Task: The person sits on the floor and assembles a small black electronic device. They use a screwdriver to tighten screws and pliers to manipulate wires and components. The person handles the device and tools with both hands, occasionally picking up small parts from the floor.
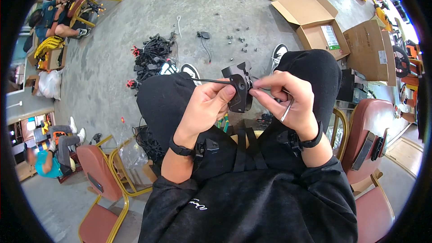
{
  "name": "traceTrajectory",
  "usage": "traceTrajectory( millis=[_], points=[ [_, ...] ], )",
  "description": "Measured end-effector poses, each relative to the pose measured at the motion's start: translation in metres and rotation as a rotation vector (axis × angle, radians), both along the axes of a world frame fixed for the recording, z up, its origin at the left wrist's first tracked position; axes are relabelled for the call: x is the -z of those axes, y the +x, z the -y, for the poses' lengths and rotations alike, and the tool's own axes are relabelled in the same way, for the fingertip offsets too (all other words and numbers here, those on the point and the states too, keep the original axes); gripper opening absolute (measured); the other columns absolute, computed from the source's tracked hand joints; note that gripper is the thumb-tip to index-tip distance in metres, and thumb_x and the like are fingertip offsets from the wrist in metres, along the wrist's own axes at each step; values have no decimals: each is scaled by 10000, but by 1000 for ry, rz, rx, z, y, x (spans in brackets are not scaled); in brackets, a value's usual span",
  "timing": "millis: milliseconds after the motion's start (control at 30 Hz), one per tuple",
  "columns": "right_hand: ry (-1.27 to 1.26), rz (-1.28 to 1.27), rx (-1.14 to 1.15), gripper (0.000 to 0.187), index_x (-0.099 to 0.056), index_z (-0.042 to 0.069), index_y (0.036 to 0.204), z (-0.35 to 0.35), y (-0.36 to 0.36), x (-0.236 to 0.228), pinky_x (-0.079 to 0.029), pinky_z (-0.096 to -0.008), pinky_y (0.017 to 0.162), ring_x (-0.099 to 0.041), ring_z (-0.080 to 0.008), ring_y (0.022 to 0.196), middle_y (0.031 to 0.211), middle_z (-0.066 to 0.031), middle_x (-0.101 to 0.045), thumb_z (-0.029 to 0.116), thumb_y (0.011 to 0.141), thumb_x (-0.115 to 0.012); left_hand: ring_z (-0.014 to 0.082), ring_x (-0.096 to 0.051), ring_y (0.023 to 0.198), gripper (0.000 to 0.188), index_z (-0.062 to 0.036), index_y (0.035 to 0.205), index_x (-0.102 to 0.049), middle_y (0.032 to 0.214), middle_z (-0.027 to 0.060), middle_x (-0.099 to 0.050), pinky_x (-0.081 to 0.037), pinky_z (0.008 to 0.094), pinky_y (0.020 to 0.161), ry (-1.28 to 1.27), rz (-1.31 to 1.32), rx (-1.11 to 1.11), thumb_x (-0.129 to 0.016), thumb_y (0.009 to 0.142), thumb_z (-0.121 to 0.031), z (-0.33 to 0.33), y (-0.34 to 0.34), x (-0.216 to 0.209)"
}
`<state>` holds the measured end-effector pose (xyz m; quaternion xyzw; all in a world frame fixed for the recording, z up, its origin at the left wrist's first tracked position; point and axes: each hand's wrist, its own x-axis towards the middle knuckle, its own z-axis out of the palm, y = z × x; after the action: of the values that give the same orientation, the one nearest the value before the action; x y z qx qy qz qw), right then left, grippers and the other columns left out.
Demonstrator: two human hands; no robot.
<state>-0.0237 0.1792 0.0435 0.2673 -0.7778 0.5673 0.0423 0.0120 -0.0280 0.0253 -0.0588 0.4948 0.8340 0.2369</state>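
Observation:
Above my lap, my left hand (204, 108) is closed round a black plastic device (240, 87) with a bracket-like top, thumb on its side face. A black cable (209, 80) runs left from the device over my fingers. My right hand (288, 96) is at the device's right side, thumb and forefinger pinched close to it; any small part between those fingertips is too small to make out. Tucked under the curled fingers of that hand is a thin shiny metal rod-like tool (287, 110), its lower end sticking out below the palm.
On the floor ahead lie a heap of black cabled devices (155, 56), a single cabled device (204, 35) and several small dark parts (242, 40). An open cardboard box (310, 36) stands front right. Red chairs (100, 171) flank me; co-workers sit at left (49, 164).

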Motion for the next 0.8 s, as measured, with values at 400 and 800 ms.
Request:
traceTrajectory(
  millis=[400, 800],
  points=[
    [132, -78, -37, 411, -649, 86, 1124, 0, -4, -6, -380, -290, 471, -452, -155, 502, 610, -43, -470, 64, 728, -757, -5, -319, 466, 313, 24, 1110, -619, 594, -81, -461, -231, 190, 426, -14, -10, 10, -586, 949, -242, 0, 1, 1],
    [165, -215, -19, 350, -657, 75, 1072, 0, -6, -5, -423, -311, 479, -529, -199, 537, 646, -59, -539, 54, 735, -747, -4, -300, 466, 321, 16, 1109, -607, 612, -82, -452, -207, 194, 424, 36, 1, 16, -572, 955, -264, -1, 1, 0]
  ],
)
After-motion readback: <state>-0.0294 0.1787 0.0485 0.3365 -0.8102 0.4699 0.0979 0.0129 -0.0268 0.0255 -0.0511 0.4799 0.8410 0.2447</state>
